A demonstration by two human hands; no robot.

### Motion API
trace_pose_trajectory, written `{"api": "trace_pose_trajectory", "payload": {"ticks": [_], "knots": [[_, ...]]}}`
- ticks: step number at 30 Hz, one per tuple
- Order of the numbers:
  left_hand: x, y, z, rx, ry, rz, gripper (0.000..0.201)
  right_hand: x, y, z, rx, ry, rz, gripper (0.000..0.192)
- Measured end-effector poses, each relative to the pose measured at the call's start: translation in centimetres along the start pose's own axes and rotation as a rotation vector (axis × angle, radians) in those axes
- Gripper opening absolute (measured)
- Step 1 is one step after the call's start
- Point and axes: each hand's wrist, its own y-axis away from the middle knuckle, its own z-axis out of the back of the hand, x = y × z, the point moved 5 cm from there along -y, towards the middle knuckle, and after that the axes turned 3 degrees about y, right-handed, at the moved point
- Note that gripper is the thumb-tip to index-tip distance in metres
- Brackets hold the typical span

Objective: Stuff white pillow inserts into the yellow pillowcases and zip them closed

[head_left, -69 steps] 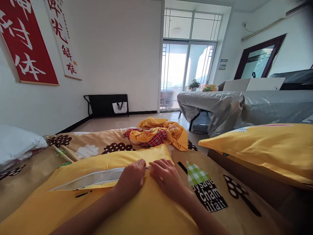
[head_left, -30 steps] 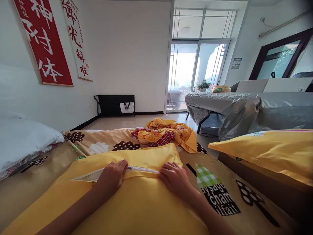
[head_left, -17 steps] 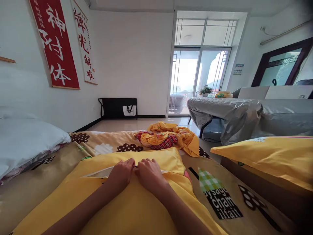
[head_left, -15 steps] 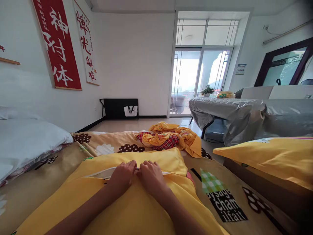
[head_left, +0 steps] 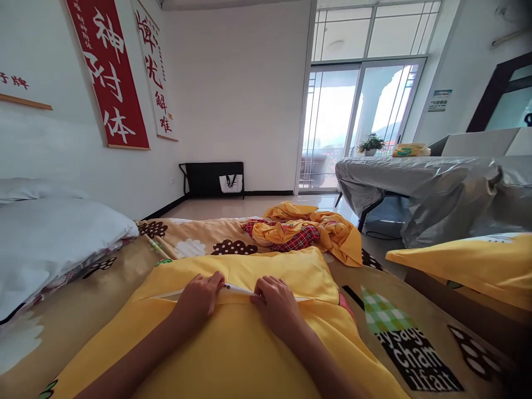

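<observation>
In the lower middle of the frame a yellow pillow (head_left: 233,343) lies on the patterned bed (head_left: 399,332). The left hand (head_left: 199,296) has its fingers clamped on the zip (head_left: 239,288) at the pillow's far edge; the right hand (head_left: 276,302) presses the cover flat, fingers together. The zipping looks part done. Next calls for a steady pull along the seam with the cloth kept taut.

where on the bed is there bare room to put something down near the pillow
Bare sheet lies between the yellow pillow and the white pillow, and right of it on the printed patch. Crowded: both hands, left and right, at the zipper; crumpled fabric beyond.
</observation>
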Motion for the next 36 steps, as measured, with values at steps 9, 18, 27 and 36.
{"api": "trace_pose_trajectory", "payload": {"ticks": [9,18,27,36], "knots": [[2.3,1.6,0.1,-0.061,0.103,0.007,0.032,0.3,0.2,-0.4,-0.033,0.022,0.054,0.012],[4.7,2.9,0.4,-0.076,0.138,0.074,0.034,0.3,0.3,-0.3,-0.019,0.015,0.06,0.012],[8.2,4.7,0.4,-0.045,0.192,0.145,0.03,0.2,0.3,-0.5,-0.029,0.023,0.079,0.011],[8.9,4.9,0.2,-0.089,0.133,0.087,0.033,0.2,0.3,-0.6,-0.02,0.04,0.079,0.012]]}}
